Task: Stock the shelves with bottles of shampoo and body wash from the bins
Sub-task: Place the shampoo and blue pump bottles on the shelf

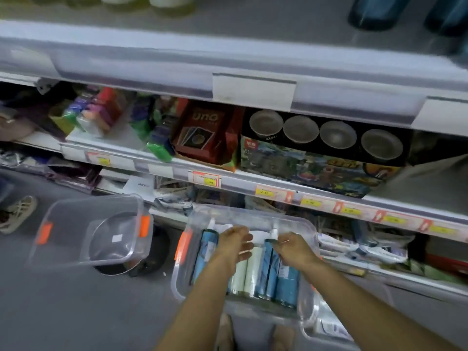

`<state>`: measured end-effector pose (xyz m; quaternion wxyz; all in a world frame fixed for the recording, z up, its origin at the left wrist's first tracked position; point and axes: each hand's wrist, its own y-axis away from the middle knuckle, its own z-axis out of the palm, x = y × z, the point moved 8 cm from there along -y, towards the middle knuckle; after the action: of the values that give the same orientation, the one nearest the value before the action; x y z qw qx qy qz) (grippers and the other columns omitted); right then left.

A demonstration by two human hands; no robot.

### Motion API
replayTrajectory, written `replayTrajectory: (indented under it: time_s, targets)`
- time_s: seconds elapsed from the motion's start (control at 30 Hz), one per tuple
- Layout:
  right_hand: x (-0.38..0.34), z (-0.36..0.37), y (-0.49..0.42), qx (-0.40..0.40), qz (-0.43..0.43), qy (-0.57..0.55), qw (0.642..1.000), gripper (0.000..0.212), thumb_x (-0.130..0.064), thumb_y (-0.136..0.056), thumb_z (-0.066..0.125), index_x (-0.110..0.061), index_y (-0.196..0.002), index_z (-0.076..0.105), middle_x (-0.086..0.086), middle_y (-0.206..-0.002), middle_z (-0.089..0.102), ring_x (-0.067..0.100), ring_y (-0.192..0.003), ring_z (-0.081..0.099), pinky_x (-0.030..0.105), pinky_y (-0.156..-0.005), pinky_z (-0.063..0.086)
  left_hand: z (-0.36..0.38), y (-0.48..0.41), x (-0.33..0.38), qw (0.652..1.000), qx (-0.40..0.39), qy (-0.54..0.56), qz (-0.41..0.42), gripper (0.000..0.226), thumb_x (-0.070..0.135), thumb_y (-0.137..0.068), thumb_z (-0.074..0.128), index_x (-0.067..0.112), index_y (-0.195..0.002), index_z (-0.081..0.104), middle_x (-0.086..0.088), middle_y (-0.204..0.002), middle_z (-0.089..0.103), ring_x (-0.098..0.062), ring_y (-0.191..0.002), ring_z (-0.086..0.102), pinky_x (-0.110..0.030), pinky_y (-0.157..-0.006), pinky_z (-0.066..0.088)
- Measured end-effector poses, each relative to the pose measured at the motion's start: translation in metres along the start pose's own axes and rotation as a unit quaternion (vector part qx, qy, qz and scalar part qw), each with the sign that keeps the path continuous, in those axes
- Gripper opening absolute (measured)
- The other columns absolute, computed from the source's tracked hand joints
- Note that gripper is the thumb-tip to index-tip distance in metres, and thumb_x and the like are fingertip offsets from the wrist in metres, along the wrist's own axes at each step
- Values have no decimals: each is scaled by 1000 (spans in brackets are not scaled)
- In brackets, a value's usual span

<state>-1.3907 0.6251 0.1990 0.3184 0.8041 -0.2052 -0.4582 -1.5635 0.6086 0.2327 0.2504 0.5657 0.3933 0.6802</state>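
A clear plastic bin (182, 282) with orange latches stands on the floor in front of the shelving. Several blue bottles (287, 285) and white bottles (253, 269) lie side by side in it, and another blue bottle (205, 252) lies at its left side. My left hand (234, 243) reaches into the bin over the white bottles, fingers loosely curved and holding nothing. My right hand (295, 249) pinches the shoulder of a blue pump bottle (268, 259) near its white pump. Motion blur softens both hands.
A second clear bin (86, 234) sits tilted to the left with no bottles in it. The upper shelf (228, 59) carries dark blue bottles (374, 11) at the right. Card boxes (205, 133) and toy boxes fill the middle shelf. Another person's shoe (17, 211) is at far left.
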Motion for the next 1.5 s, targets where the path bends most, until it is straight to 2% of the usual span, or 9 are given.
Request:
replayTrajectory:
  time_s: [0.17, 0.27, 0.33, 0.43, 0.6, 0.93, 1.17, 1.33, 1.5]
  targets:
    - [62, 21, -17, 25, 106, -40, 993, 21, -22, -85, 69, -9, -94, 55, 13, -91, 61, 25, -88, 59, 27, -66, 51, 5, -49, -55, 996, -12, -62, -64, 12, 19, -100, 54, 11, -93, 61, -5, -85, 62, -19, -71, 58, -28, -65, 50]
    - [125, 42, -53, 13, 159, -17, 987, 91, -49, -63, 70, -3, -138, 44, 12, -124, 59, 28, -108, 60, 34, -88, 51, 11, -67, -80, 989, -12, -112, -93, 16, 15, -99, 52, 15, -84, 58, -5, -84, 58, -17, -70, 54, -28, -63, 47]
    - [121, 42, -41, 24, 191, 9, 981, 86, -43, -84, 65, -3, -150, 26, 15, -142, 47, 33, -123, 53, 37, -97, 48, 15, -78, -95, 982, -16, -161, -101, 4, 17, -97, 55, 15, -97, 59, -8, -100, 61, -19, -82, 56, -29, -68, 49]
    - [122, 39, -32, 59, 228, 38, 971, 76, -26, -97, 55, 2, -153, 12, 21, -154, 31, 37, -136, 40, 42, -110, 40, 22, -90, -111, 968, -26, -235, -90, 43, 24, -95, 61, 13, -136, 49, -12, -131, 57, -27, -111, 57, -34, -91, 50]
    - [140, 47, -45, 100, 251, 19, 963, 81, -17, -85, 70, 5, -146, 21, 26, -142, 39, 41, -128, 45, 48, -105, 44, 33, -104, -125, 955, -62, -276, -92, 61, 26, -98, 60, 8, -150, 32, -13, -149, 45, -27, -126, 51, -29, -97, 44]
    - [151, 55, -51, 134, 205, 61, 968, 93, -27, -77, 80, -2, -142, 19, 20, -138, 36, 36, -131, 39, 45, -107, 39, 34, -119, -138, 960, -86, -254, -81, 26, 39, -91, 70, 23, -107, 56, -5, -124, 65, -15, -94, 58, -26, -83, 47]
    - [159, 56, -51, 99, 190, -149, 965, 77, -5, -63, 88, -5, -124, 40, 11, -118, 58, 29, -107, 60, 44, -92, 54, 25, -130, -150, 973, -70, -159, -153, 109, 92, -53, 64, 22, -137, 58, -7, -137, 60, -23, -117, 59, -42, -105, 45]
    - [137, 58, -35, 35, 146, -256, 955, 54, 7, -70, 80, -17, -105, 46, 3, -100, 61, 20, -89, 62, 36, -77, 54, 21, -110, -145, 977, -105, -43, -179, 74, 80, -75, 57, 17, -112, 72, -11, -100, 77, -27, -95, 73, -42, -87, 58]
    - [99, 55, -11, -32, 99, -263, 959, 70, -2, -68, 83, -20, -125, 46, 3, -109, 66, 21, -96, 67, 38, -79, 57, 9, -81, -129, 976, -131, 38, -172, 90, 86, -72, 51, 16, -125, 67, -16, -115, 72, -33, -106, 70, -49, -93, 54]
